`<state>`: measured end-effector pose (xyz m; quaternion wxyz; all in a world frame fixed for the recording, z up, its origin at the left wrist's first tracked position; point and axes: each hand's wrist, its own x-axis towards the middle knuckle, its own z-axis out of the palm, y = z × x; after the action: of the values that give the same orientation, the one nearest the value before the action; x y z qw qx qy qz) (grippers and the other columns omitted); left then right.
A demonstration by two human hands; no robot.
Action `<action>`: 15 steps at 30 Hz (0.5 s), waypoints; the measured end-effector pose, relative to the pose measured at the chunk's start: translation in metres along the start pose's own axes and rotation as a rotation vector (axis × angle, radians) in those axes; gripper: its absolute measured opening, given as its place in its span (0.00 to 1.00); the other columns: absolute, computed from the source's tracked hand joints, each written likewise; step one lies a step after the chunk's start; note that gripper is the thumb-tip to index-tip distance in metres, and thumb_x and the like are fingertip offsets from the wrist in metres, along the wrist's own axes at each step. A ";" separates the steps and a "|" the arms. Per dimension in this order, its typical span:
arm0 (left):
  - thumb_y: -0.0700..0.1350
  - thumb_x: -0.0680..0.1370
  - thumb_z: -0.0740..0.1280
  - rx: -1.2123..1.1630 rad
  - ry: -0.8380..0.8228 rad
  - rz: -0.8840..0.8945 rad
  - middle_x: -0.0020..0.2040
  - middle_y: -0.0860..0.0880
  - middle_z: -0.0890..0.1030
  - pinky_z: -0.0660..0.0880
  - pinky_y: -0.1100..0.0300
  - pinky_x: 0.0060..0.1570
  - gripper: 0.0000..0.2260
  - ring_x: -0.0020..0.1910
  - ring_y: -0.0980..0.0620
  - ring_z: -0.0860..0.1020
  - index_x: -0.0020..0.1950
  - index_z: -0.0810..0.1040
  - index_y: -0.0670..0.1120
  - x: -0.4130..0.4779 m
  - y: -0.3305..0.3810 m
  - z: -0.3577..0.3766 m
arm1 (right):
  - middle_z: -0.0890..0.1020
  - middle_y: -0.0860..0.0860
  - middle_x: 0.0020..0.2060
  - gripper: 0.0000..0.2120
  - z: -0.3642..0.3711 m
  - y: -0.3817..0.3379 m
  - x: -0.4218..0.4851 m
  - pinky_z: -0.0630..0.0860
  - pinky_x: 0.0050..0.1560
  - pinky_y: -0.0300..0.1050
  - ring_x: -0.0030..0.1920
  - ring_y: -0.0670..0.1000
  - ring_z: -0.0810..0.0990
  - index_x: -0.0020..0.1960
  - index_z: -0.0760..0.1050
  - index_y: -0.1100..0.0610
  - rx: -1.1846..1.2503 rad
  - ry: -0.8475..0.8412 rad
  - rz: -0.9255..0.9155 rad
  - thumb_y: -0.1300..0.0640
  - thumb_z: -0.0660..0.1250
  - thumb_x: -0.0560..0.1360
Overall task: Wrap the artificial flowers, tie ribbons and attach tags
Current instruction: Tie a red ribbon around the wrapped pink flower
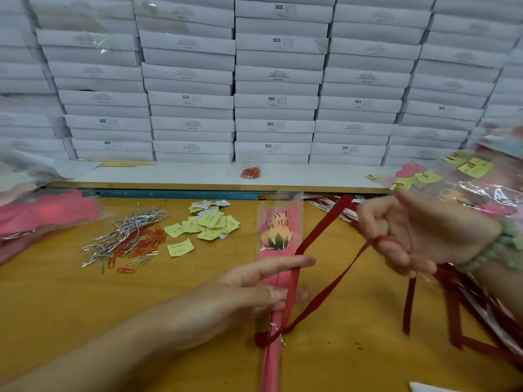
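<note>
On wrapped flower (278,230), left hand (249,292) flat, fingers straight; right hand (424,230) raised, pinching ribbon (339,275).

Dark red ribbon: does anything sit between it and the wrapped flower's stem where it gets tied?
Nothing visible. The dark red ribbon crosses the pink cellophane-wrapped flower at its silver twist tie; the left hand rests on the wrap, and the right hand holds the ribbon.

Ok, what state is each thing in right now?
Wrapped flower: lying flat, sleeved, twist-tied at stem.
Red ribbon: looped round the stem, no bow yet.
Left hand: fingers straight, pressing the flower.
Right hand: holds ribbon wound round a finger.
Yellow tags: loose pile, unattached.
</note>
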<state>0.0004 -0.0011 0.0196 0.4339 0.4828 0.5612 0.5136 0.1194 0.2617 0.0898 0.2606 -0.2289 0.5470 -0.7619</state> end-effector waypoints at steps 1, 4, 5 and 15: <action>0.46 0.79 0.64 0.002 0.005 0.000 0.71 0.65 0.69 0.68 0.60 0.69 0.21 0.68 0.54 0.74 0.71 0.71 0.60 0.000 0.000 0.000 | 0.82 0.63 0.45 0.21 -0.001 -0.002 -0.001 0.79 0.45 0.47 0.39 0.53 0.84 0.58 0.71 0.67 0.080 -0.002 -0.058 0.49 0.57 0.82; 0.45 0.78 0.65 -0.016 0.014 0.001 0.71 0.64 0.70 0.70 0.60 0.67 0.20 0.67 0.54 0.75 0.69 0.73 0.60 0.000 0.000 -0.001 | 0.79 0.67 0.46 0.21 -0.001 -0.006 -0.001 0.75 0.46 0.53 0.42 0.61 0.82 0.58 0.71 0.70 0.280 0.007 -0.209 0.51 0.56 0.82; 0.44 0.78 0.65 -0.022 0.021 0.007 0.71 0.63 0.70 0.70 0.58 0.67 0.20 0.67 0.53 0.75 0.69 0.73 0.60 0.000 0.000 -0.001 | 0.79 0.68 0.47 0.20 -0.001 -0.006 -0.001 0.74 0.45 0.54 0.42 0.62 0.82 0.57 0.71 0.71 0.321 0.030 -0.242 0.52 0.56 0.82; 0.45 0.73 0.70 0.034 0.403 0.239 0.61 0.50 0.81 0.76 0.47 0.60 0.18 0.54 0.48 0.82 0.63 0.80 0.54 -0.001 0.009 -0.004 | 0.84 0.50 0.40 0.06 0.012 0.011 0.012 0.75 0.28 0.34 0.33 0.44 0.81 0.47 0.82 0.52 -0.414 0.455 -0.193 0.60 0.71 0.72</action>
<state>-0.0028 -0.0025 0.0293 0.2409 0.4408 0.5838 0.6378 0.1195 0.2424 0.0833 0.0060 -0.1516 0.7104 -0.6873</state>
